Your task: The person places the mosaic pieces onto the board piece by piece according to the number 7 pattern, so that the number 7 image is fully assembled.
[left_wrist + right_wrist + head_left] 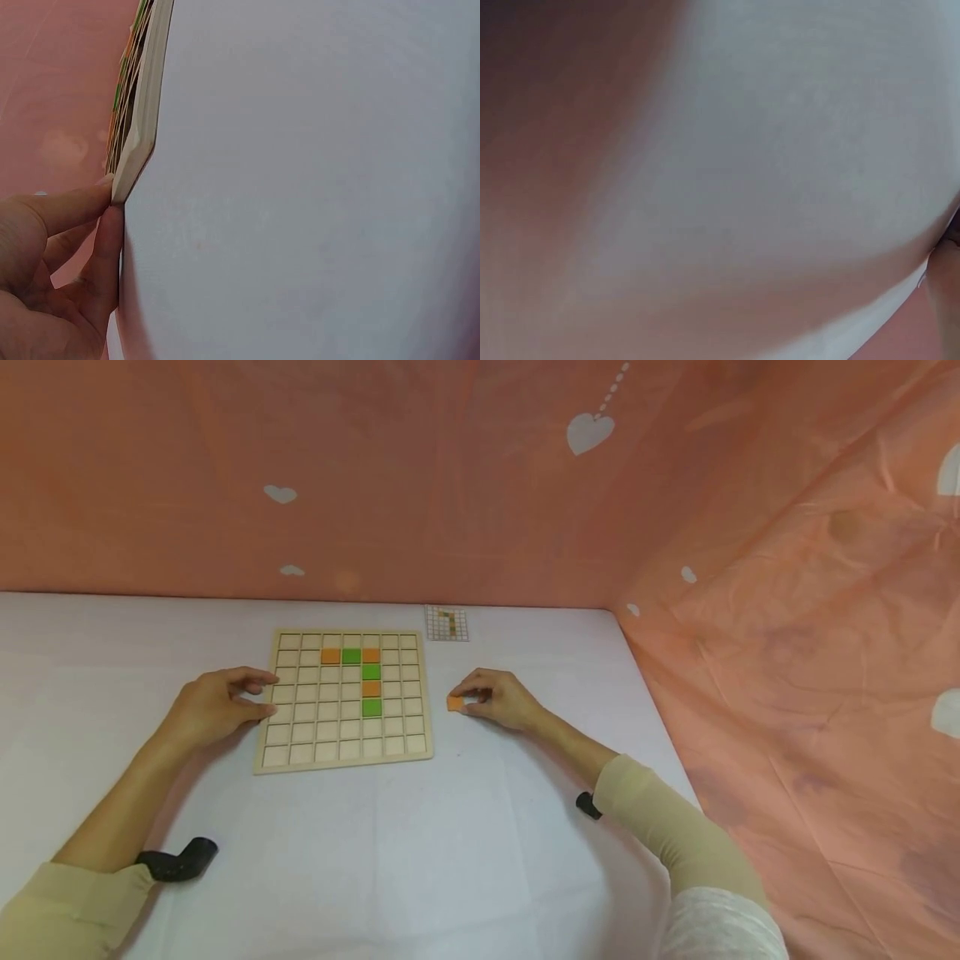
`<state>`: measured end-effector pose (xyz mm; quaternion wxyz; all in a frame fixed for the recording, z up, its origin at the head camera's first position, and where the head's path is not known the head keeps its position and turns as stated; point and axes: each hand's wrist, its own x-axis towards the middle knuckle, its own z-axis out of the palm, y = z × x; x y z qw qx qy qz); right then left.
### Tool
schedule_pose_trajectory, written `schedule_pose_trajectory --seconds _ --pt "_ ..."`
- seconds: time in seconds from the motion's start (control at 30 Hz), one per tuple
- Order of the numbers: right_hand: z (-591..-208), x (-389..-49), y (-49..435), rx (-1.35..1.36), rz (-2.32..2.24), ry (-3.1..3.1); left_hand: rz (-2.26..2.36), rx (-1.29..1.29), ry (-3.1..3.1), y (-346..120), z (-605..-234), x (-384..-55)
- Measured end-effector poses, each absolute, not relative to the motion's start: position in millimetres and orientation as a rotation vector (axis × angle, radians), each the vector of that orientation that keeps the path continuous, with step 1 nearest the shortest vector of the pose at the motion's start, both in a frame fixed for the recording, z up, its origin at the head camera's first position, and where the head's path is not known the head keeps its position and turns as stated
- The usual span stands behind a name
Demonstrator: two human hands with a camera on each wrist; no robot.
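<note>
A pale wooden grid board (pixel 322 752) lies on the white table in the head view, with several orange and green tiles (pixel 351 657) in its upper and middle cells. At the board's left edge my left hand (pixel 217 702) has its thumb and a finger spread apart, touching the rim. The left wrist view shows the left hand (pixel 56 262) with fingertips against the board's edge (pixel 142 142). Right of the board, my right hand (pixel 506 700) pinches an orange square tile (pixel 454 702) between thumb and fingers. The right wrist view shows only blurred skin and cloth.
A small card (pixel 447 623) printed with a coloured grid pattern lies behind the board's right corner. White cloth (pixel 420 860) covers the table. An orange curtain (pixel 450 485) with white hearts hangs behind and along the right side.
</note>
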<state>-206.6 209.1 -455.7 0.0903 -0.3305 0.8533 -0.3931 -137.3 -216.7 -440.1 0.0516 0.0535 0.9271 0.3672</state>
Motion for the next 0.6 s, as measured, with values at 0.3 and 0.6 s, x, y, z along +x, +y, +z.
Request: schedule_pose_trajectory --seconds 0.3,0.6 --pt "-452 -205 205 -0.880 -1.230 2.545 1.108 0.159 2.819 -216 -439 -138" --pt "-445 -197 192 -0.903 -1.331 2.523 1.103 0.158 2.811 -217 -439 -138"
